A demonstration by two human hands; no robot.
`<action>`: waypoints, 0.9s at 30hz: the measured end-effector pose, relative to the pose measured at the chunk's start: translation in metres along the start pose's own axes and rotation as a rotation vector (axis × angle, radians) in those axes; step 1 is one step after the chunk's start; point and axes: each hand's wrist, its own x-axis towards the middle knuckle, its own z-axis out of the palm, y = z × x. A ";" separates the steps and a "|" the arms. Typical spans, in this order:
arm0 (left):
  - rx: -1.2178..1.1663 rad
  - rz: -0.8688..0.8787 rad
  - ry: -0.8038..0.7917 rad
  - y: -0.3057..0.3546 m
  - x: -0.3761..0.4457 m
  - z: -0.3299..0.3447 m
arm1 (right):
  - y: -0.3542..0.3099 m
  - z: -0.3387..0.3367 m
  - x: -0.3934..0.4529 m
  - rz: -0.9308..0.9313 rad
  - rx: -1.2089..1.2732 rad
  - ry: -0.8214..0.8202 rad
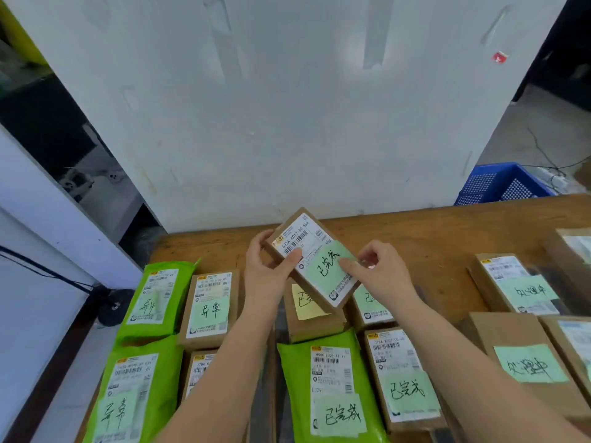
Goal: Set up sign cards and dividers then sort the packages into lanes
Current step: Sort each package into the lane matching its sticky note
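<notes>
Package (311, 257) labelled "632A A017-00 550"; both hands hold it.

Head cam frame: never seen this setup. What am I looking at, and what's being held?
There is no robot here. A person wears one wide-angle camera on the head, looking down at their own bare hands over a wooden table. Both hands hold a small brown box above the table: the left hand has its grip on the box's left edge, and the right hand pinches the green note stuck on its label. Below lie more brown boxes and green mailers, each with a handwritten note, laid out in columns. A white board stands behind, with a blue crate to its right.
</notes>
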 end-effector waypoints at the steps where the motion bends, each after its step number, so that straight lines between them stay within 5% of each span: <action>1: -0.017 -0.006 -0.021 0.001 -0.011 -0.003 | 0.001 0.000 -0.013 0.005 0.014 -0.032; 6: -0.112 -0.090 -0.123 -0.005 -0.056 -0.019 | 0.008 0.002 -0.068 0.104 0.277 -0.261; 13: -0.160 -0.235 -0.254 -0.025 -0.105 -0.031 | 0.042 0.018 -0.118 0.256 0.491 -0.221; 16: -0.006 -0.271 -0.404 -0.039 -0.127 -0.034 | 0.052 0.027 -0.132 0.268 0.417 -0.161; 27: 0.191 -0.360 -0.423 -0.075 -0.146 -0.030 | 0.081 0.034 -0.146 0.327 0.130 -0.120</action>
